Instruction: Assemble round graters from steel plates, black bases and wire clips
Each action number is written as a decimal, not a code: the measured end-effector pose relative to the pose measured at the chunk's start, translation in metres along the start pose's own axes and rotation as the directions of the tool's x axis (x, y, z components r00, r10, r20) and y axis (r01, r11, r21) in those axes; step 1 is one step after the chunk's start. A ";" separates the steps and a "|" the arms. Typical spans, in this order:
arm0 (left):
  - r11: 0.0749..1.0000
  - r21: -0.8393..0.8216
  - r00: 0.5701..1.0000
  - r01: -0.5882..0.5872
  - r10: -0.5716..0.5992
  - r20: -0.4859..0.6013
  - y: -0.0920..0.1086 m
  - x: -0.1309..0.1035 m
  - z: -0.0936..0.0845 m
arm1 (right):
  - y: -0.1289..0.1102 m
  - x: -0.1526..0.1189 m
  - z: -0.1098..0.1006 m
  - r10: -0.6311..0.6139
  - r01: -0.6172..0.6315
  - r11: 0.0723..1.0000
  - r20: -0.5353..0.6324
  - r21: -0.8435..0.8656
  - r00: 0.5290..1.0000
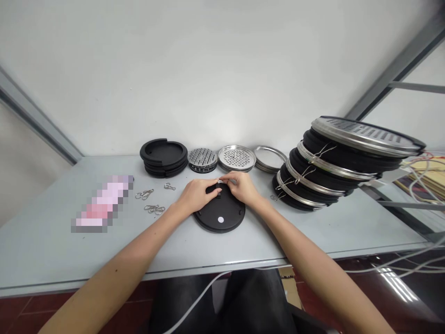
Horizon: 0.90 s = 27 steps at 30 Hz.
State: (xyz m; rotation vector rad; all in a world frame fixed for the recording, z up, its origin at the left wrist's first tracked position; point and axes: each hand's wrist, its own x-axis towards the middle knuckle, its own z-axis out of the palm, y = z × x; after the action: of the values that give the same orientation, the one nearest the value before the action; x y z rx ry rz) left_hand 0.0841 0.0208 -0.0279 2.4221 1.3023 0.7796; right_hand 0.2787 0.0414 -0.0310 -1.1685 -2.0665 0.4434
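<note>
In the head view, a black round base [222,211] with small feet and a white round sticker lies on the table in front of me. My left hand [200,195] is closed on the base's far left edge, its thumb over the top. My right hand [240,186] pinches at the far edge, where a bit of thin metal wire [219,181], apparently a wire clip, shows between the fingertips. The fingertips of both hands meet there and partly hide it. Left of the base lie loose bent-wire clips [155,209], with more clips [144,194] behind them.
Along the wall stand stacked black rings [163,153], grater discs [202,158], perforated metal discs [237,158] and metal rims [270,157]. A tall leaning stack of assembled black units [333,162] with wire clips rises at right. A blurred pinkish item [104,202] lies left.
</note>
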 end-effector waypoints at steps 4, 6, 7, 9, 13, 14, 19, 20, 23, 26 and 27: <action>1.000 -0.017 1.000 0.012 -0.012 0.024 -0.002 0.001 -0.001 | 0.000 0.003 -0.009 -0.006 0.007 1.000 0.047 -0.028 0.999; 0.999 -0.037 1.000 0.020 -0.019 0.017 -0.004 0.001 -0.001 | 0.002 0.003 -0.013 -0.014 0.016 0.999 0.070 -0.028 0.997; 0.999 -0.049 1.000 0.024 -0.023 0.010 -0.004 0.001 -0.001 | 0.002 0.003 -0.015 -0.022 0.024 0.999 0.079 -0.024 0.997; 0.998 -0.063 1.000 0.030 -0.030 -0.001 -0.005 0.001 -0.001 | 0.004 0.003 -0.017 -0.046 0.048 0.999 0.091 -0.018 0.995; 1.000 -0.019 0.999 0.024 -0.024 -0.029 -0.006 0.000 0.000 | 0.006 0.002 -0.018 -0.090 0.093 0.995 0.094 -0.020 0.991; 1.000 -0.010 0.999 0.018 -0.019 -0.044 -0.006 0.000 0.000 | 0.006 0.001 -0.018 -0.095 0.097 0.995 0.094 -0.020 0.991; 0.998 -0.064 0.991 0.017 -0.025 -0.131 -0.006 -0.002 0.001 | 0.007 0.000 -0.019 -0.097 0.098 0.995 0.109 0.002 0.989; 0.998 -0.069 0.989 0.013 -0.023 -0.149 -0.006 -0.002 0.000 | 0.007 0.000 -0.019 -0.098 0.098 0.995 0.116 0.008 0.988; 0.998 -0.057 0.985 -0.038 0.027 -0.173 -0.003 -0.005 -0.005 | 0.008 -0.001 -0.020 -0.099 0.098 0.995 0.142 0.011 0.985; 0.992 -0.044 0.992 -0.121 0.119 -0.052 0.003 -0.010 -0.013 | 0.008 -0.001 -0.021 -0.094 0.097 0.995 0.169 -0.012 0.981; 0.990 -0.041 0.990 -0.138 0.139 0.019 0.005 -0.012 -0.016 | 0.009 -0.001 -0.021 -0.094 0.100 0.995 0.181 -0.021 0.979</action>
State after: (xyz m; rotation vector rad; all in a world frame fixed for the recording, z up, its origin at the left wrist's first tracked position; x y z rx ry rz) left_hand 0.0730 0.0076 -0.0163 2.5028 1.1098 0.8044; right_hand 0.2994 0.0443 -0.0221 -1.0731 -2.2818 0.4873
